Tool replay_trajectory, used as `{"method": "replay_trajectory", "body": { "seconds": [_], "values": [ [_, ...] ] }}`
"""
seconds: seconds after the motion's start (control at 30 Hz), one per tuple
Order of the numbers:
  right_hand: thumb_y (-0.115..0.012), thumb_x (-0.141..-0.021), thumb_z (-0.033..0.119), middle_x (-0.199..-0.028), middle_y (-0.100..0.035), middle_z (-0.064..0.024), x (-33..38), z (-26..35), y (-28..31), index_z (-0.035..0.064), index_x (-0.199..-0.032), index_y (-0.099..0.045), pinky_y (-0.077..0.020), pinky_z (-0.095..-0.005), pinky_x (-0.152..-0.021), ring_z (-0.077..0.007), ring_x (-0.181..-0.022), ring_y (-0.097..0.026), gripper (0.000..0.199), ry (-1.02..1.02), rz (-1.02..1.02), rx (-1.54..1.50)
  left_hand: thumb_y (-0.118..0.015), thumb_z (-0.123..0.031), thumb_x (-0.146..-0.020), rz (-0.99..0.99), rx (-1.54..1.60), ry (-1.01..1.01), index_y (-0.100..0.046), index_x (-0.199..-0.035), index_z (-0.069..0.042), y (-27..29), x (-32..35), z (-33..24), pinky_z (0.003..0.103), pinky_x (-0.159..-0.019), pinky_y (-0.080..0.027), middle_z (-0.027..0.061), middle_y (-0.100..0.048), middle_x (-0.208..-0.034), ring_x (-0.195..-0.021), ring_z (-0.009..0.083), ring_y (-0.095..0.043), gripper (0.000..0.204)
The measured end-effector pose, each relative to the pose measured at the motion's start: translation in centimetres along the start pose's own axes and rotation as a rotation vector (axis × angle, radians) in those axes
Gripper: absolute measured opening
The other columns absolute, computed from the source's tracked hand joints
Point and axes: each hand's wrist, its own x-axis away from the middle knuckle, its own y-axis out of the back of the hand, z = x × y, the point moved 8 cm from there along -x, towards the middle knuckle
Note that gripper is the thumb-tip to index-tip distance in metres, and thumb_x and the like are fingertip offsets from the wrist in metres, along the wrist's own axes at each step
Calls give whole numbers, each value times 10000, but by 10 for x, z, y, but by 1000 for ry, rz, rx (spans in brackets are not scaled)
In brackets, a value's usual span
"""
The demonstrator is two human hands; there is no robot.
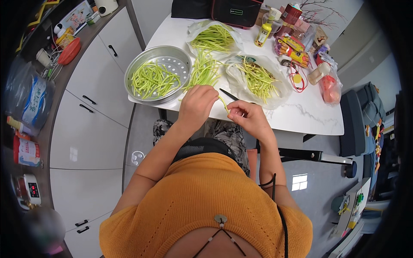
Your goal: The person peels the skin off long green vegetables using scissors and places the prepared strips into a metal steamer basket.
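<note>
A thin green garlic scape [223,103] runs between my two hands at the table's near edge. My left hand [195,105] is closed around its upper end, and my right hand [251,118] pinches the lower end between thumb and fingers. Beyond my left hand lies a loose pile of long scapes [202,71]. A round metal steamer tray [176,58] on the left holds shorter cut pieces [152,80]. Beyond my right hand, a plastic bag [279,88] holds pale scape ends [258,79]. A dark pointed tool [229,94] lies between the pile and that bag, partly hidden.
Another plastic bag [193,32] of whole scapes lies at the back of the white marbled table [316,114]. A yellow bottle [263,34], packaged sausages [292,50], a red cord [304,81] and a jar [319,74] stand or lie on the right. White cabinets [86,129] line the left.
</note>
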Motion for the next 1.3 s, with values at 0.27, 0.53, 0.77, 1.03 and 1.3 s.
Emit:
{"method": "replay_trajectory", "body": {
  "seconds": [0.27,0.53,0.77,1.03,1.3],
  "values": [
    [-622,-819,72,-770,-597,-35,17,-1,2,7,-980,-561,-434,-173,-466,-56,-555,-517,184,9,-21,-821,-641,-20,-765,76,430,524,-639,-880,-1,-9,36,21,208,-573,-410,42,-602,-766,-655,77,-530,116],
    [-595,-851,114,-831,-534,-29,22,8,-7,8,-1264,-444,-452,-173,-490,-55,-584,-509,453,35,72,-1094,-641,-50,-782,270,477,544,-646,-912,5,-31,54,6,200,-561,-386,27,-598,-758,-615,62,-478,141],
    [-627,-833,148,-832,-528,-16,13,-7,-7,-3,-1260,-446,-453,-166,-501,-41,-586,-497,488,-11,0,-1112,-633,-45,-786,268,463,526,-643,-912,11,-24,52,0,211,-558,-385,34,-587,-740,-604,74,-475,139],
    [-632,-830,154,-834,-521,-10,14,-8,-10,-8,-1255,-450,-452,-174,-513,-38,-589,-491,490,-17,11,-1114,-639,-54,-779,277,428,501,-644,-909,7,-23,51,0,219,-549,-385,38,-569,-722,-591,86,-474,144],
    [-603,-853,166,-698,-484,29,12,-13,-2,-4,-1182,-523,-363,-168,-492,-43,-567,-429,380,16,-51,-952,-645,-60,-774,290,429,501,-645,-900,7,-22,50,-2,221,-547,-386,38,-563,-713,-585,92,-470,142]
  ]
}}
